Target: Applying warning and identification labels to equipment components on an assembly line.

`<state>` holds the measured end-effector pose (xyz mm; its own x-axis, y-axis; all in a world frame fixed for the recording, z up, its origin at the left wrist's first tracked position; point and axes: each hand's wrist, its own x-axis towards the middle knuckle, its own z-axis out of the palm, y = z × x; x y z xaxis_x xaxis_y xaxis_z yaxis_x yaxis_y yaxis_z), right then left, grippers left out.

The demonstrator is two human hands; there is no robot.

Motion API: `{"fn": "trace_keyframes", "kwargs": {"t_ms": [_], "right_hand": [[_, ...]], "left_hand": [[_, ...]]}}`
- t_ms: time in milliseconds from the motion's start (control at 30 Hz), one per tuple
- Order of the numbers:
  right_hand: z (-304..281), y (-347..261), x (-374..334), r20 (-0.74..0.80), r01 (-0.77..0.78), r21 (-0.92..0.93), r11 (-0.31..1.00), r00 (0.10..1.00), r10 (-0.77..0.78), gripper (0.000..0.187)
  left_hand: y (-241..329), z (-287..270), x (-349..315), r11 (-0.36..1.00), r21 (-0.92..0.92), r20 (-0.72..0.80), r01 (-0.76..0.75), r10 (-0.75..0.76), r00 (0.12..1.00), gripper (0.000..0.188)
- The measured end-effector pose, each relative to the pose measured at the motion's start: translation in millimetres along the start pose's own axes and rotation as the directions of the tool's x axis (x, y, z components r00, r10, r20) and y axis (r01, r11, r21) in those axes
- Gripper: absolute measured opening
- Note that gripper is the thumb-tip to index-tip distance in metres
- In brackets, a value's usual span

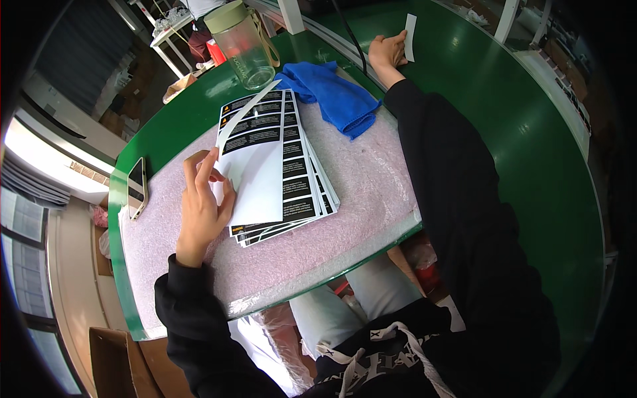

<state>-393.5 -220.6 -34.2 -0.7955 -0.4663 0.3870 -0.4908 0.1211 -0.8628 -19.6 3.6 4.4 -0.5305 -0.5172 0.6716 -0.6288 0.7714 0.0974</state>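
A stack of label sheets [298, 169] printed with black blocks lies slightly fanned in front of me. On the top sheet, a plain white area [255, 189] shows below the black labels, and a narrow white edge strip [249, 109] curls up along its left side. My left hand [207, 199] is closed with bent fingers at the sheet's left edge, where the curled strip meets the fingertips. Far to the right, my right hand [387, 53] is stretched out over the green table, its fingers gripping a short white strip [410, 38].
Pinkish foam wrap [358, 192] pads the green table [504, 132] under the stack. A blue cloth [338, 96] and a clear bottle with a green lid [245, 53] stand beyond it. A phone [137, 189] lies at left. A black cable [350, 33] hangs near my right hand.
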Motion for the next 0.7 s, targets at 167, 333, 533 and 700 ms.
{"fn": "trace_keyframes", "kwargs": {"t_ms": [167, 333, 533, 700], "right_hand": [[1.4, 2.6, -0.4, 0.045, 0.056, -0.021, 0.998, 0.997, -0.055, 0.068], [-0.8, 0.7, -0.5, 0.083, 0.038, -0.010, 0.999, 0.996, -0.037, 0.068], [-4.4, -1.3, -1.4, 0.101, 0.021, -0.011, 1.000, 0.995, -0.020, 0.068], [-5.4, -3.3, -1.9, 0.110, 0.006, -0.024, 1.000, 0.994, -0.003, 0.067]], "left_hand": [[1.0, -0.2, -0.1, 1.000, 0.003, 0.007, 0.014, -0.014, 1.000, 0.066], [1.4, -0.9, -0.1, 1.000, 0.014, 0.014, 0.018, -0.018, 1.000, 0.065], [1.5, -0.5, -0.2, 1.000, 0.014, 0.014, 0.024, -0.024, 1.000, 0.065], [1.1, -0.5, -0.4, 1.000, 0.010, 0.014, 0.021, -0.022, 1.000, 0.066]]}}
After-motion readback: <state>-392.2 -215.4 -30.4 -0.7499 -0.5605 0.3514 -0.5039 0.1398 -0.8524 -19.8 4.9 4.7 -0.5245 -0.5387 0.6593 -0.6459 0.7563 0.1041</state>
